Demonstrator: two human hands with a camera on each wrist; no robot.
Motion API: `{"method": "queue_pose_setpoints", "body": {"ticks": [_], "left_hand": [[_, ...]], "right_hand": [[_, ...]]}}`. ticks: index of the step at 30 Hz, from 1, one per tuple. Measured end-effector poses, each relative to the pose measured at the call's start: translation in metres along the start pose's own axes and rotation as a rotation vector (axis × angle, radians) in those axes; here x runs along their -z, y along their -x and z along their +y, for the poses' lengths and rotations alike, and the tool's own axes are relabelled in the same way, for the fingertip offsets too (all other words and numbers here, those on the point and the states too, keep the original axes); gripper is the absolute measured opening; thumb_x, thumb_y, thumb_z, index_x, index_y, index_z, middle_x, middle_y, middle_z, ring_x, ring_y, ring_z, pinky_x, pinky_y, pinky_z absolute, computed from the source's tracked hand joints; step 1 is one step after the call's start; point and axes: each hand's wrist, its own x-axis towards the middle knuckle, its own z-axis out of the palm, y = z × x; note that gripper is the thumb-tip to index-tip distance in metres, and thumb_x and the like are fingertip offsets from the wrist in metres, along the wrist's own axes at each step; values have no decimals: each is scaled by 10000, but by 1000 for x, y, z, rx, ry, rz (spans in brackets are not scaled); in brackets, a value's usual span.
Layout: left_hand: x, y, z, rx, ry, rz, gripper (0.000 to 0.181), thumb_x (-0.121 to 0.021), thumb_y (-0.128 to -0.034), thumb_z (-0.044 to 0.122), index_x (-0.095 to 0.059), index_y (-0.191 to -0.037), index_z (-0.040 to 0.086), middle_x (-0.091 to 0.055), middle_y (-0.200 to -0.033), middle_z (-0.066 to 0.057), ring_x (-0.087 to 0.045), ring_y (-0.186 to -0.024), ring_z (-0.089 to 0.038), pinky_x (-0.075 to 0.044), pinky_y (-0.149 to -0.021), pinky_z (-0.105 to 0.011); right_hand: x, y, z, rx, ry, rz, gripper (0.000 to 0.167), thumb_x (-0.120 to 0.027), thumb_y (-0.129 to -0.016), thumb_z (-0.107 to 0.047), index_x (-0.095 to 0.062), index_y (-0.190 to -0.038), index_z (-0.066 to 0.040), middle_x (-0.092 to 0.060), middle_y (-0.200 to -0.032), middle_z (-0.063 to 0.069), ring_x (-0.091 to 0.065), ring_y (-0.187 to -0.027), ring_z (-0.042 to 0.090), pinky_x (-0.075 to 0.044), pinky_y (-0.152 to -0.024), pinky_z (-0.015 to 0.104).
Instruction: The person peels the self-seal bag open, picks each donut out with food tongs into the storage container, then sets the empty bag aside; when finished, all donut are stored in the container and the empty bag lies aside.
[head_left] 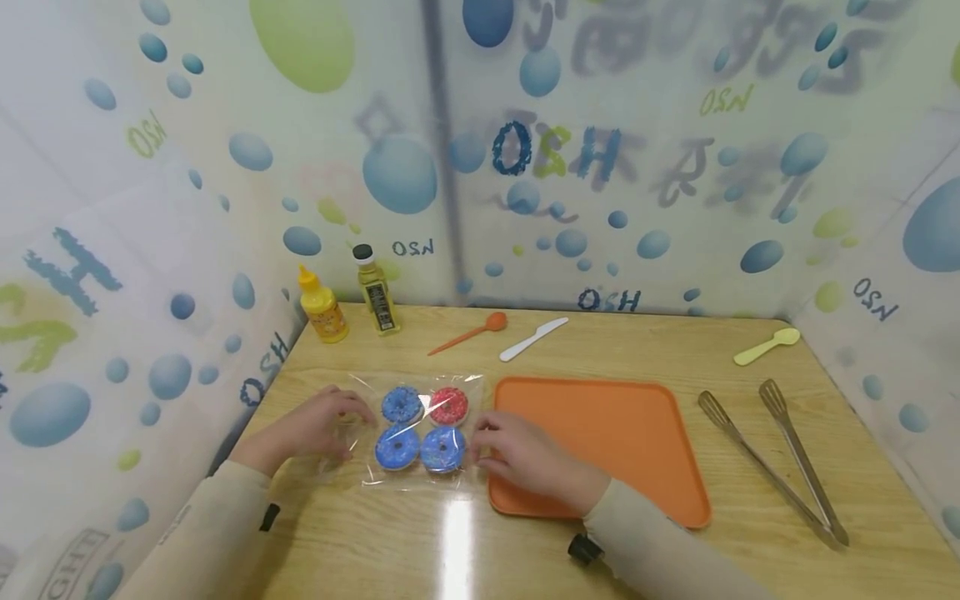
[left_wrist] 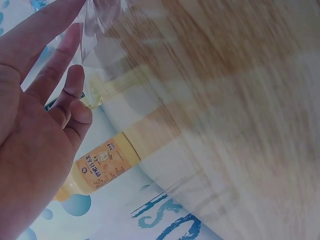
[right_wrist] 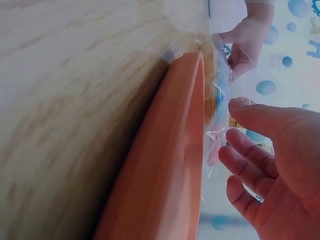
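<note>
Flanking one bag [head_left: 474,392] holding four donuts [head_left: 435,437]: left hand [head_left: 321,425], right hand [head_left: 521,450].

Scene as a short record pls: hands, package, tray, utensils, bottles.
left hand: at left edge of clear package; grip unclear
right hand: at right edge of package; thumb and fingers apart
package contents: three blue donuts, one red donut
orange tray: right of package, partly hidden by right hand
utensils: orange spoon, white knife, yellow spoon toward back; metal tongs at right
bottles: yellow bottle, black-capped bottle, standing back left
</note>
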Motion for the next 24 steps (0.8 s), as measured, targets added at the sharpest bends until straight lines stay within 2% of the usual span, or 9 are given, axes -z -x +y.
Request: {"method": "queue_pose_setpoints", "body": {"ticks": [10,17,24], "left_hand": [[0,-3,1,25,-26,-19,513,-939,-694,113,-745,-1120,325,-678,-1266,19,-525,-1133,-235,-467,-974,-500],[2,-2,5,9,-53,-18,503,-944,-693,114,-751,-1115,308,-681,-1267,-8,-541,-1135,-266,-471,-975,-526],[1,-1,7,4,-68,-7,500,-938,-695,88,-759,-1115,291,-686,-1249,-7,-553,-1116,-256,-476,-964,-510]], "right_hand": [[3,11,6,-16,40,8,46,-764,-951,-194,-723,-934,-205,-614,-1091,-35,-577,-978,112,-532,-879,290],[3,21,10,-14,65,17,84,-780,-940,-210,-704,-906,-216,-601,-1059,-45,-578,-965,104,-535,-858,288],[8,26,10,-50,14,-27,84,-777,-937,-187,-709,-901,-220,-593,-1069,-75,-572,-967,79,-531,-884,288]]}}
